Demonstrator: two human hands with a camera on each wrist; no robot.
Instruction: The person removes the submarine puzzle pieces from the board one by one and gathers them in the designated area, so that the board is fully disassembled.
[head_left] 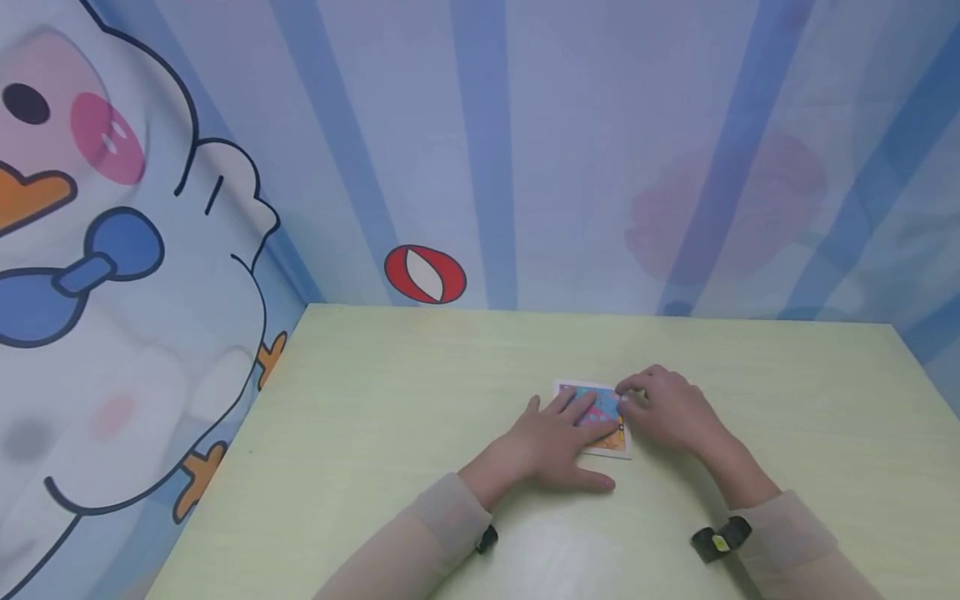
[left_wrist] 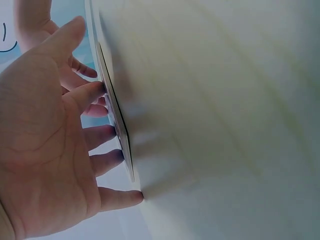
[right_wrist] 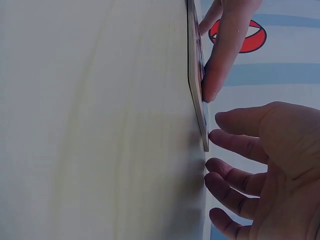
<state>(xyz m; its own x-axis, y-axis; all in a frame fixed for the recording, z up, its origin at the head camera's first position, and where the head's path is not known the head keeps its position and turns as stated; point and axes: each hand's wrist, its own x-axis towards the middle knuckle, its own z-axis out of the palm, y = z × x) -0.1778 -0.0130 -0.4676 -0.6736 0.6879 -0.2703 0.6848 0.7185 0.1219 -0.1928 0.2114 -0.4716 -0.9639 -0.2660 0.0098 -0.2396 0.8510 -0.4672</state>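
Note:
A small, thin square picture board (head_left: 613, 446) with a white border and a blue, pink and orange print lies flat on the table. My left hand (head_left: 551, 446) is spread over it, several fingertips pressing on its face, with the thumb off toward the near side. In the left wrist view, the board (left_wrist: 116, 115) shows edge-on under those fingertips, and the little finger reaches the table beyond it. My right hand (head_left: 671, 410) is at the board's far right corner, fingers loosely bent. In the right wrist view, its index fingertip (right_wrist: 215, 136) meets the corner and the thumb hovers just above.
The pale yellow-green table (head_left: 375, 400) extends around the board on all sides. Behind it hangs a blue striped backdrop (head_left: 555, 167) with a red and white ball print (head_left: 425, 274). A large cartoon duck (head_left: 150, 333) is printed at the left.

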